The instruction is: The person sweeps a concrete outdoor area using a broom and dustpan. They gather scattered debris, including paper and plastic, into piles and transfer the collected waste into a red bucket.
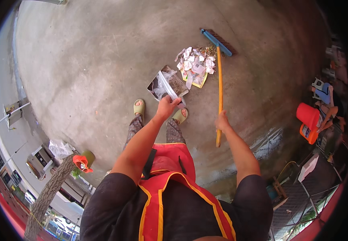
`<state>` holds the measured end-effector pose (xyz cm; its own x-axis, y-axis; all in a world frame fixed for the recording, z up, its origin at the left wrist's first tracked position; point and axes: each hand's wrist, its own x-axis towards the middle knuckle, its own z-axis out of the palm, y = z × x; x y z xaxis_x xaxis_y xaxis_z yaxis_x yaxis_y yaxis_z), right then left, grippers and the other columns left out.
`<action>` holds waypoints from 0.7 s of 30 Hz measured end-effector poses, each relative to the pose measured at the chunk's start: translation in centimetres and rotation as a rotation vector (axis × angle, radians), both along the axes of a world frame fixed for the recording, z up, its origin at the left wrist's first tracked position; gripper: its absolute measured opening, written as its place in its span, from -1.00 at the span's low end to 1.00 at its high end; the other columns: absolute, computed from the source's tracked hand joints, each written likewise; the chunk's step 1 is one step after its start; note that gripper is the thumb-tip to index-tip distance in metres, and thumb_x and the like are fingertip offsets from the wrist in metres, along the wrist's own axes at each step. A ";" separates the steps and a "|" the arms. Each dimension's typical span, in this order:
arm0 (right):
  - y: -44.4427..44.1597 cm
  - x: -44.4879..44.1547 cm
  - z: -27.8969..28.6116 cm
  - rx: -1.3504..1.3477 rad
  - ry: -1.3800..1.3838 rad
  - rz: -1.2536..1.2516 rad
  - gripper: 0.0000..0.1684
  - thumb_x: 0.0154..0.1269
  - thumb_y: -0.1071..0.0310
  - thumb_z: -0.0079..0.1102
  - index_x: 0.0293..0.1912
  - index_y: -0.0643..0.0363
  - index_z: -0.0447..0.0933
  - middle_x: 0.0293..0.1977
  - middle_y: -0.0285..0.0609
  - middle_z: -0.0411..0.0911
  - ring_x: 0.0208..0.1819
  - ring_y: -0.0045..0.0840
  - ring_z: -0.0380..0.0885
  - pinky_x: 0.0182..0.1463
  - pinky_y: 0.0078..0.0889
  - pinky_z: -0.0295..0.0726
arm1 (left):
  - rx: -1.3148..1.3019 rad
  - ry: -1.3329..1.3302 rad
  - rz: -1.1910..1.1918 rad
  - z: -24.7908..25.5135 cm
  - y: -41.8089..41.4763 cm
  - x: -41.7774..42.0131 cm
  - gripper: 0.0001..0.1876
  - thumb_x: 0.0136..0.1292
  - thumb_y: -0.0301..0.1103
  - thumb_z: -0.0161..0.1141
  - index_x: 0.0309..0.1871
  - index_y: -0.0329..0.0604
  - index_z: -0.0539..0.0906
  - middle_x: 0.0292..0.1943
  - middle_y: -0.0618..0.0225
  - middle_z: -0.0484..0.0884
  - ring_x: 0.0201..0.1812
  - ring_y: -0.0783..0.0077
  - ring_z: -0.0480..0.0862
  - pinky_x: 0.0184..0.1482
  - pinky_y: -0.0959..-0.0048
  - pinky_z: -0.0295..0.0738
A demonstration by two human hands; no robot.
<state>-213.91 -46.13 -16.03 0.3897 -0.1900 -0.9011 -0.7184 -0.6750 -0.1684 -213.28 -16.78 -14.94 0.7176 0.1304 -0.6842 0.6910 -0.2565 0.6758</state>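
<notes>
My left hand [166, 107] grips the pale handle [168, 86] of a metal dustpan [179, 84], which is low over or on the concrete floor in front of my sandalled feet. Crumpled clear plastic [161, 87] lies inside the dustpan. A heap of litter [195, 64], with crumpled white paper, plastic wrappers and dry debris, lies just beyond the pan's far right corner. My right hand [223, 121] is closed around the wooden handle [220, 84] of a push broom. Its blue head [217, 42] with dark bristles rests on the floor beyond the heap, at its far right.
To the right, a red bucket [307, 115] and an orange bucket [308, 134] stand beside a seated person [327, 113]. A tree trunk [52, 186] and a bin with an orange bag [83, 163] are at lower left. Wet floor [267, 144] shines at right.
</notes>
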 end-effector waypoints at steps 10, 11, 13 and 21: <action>6.9 -12.1 15.2 0.366 0.338 -0.140 -0.65 0.04 0.55 -0.08 -0.22 0.17 0.01 -0.64 -0.16 0.24 -0.77 -0.53 0.29 -0.79 -0.39 0.33 | 0.035 -0.023 -0.069 0.5 1.3 -0.8 -0.53 0.02 0.00 0.23 -0.41 -0.37 0.53 -0.51 0.08 0.59 -0.45 0.30 0.60 -0.37 0.37 0.43; 7.0 -11.6 16.8 0.410 0.386 -0.206 -0.67 0.05 0.55 -0.08 -0.22 0.15 0.03 -0.65 -0.21 0.22 -0.77 -0.56 0.25 -0.79 -0.43 0.29 | 0.066 -0.020 -0.093 0.0 1.6 -1.2 -0.53 0.02 0.00 0.23 -0.41 -0.37 0.53 -0.51 0.08 0.59 -0.45 0.29 0.60 -0.37 0.36 0.42; 6.6 -10.7 19.9 0.497 0.477 -0.350 -0.70 0.06 0.55 -0.08 -0.24 0.11 0.07 -0.66 -0.29 0.17 -0.78 -0.64 0.17 -0.79 -0.51 0.22 | 0.037 0.013 -0.102 0.6 2.9 -2.0 -0.52 0.02 0.01 0.23 -0.43 -0.37 0.51 -0.52 0.07 0.57 -0.44 0.27 0.58 -0.37 0.33 0.41; 5.3 -12.2 19.1 0.621 0.590 -0.573 -0.75 0.09 0.50 -0.02 -0.28 0.06 0.14 -0.70 -0.40 0.10 -0.79 -0.75 0.09 -0.79 -0.61 0.10 | -0.059 0.002 0.000 -1.7 6.1 -6.3 -0.56 0.04 -0.02 0.22 -0.35 -0.33 0.53 -0.45 0.13 0.59 -0.42 0.32 0.55 -0.34 0.37 0.40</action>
<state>-226.09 -40.83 3.09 -0.1485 0.3567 -0.9224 -0.9864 -0.1192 0.1127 -219.62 -10.64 -16.67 0.7159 0.0897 -0.6924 0.6927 -0.2158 0.6882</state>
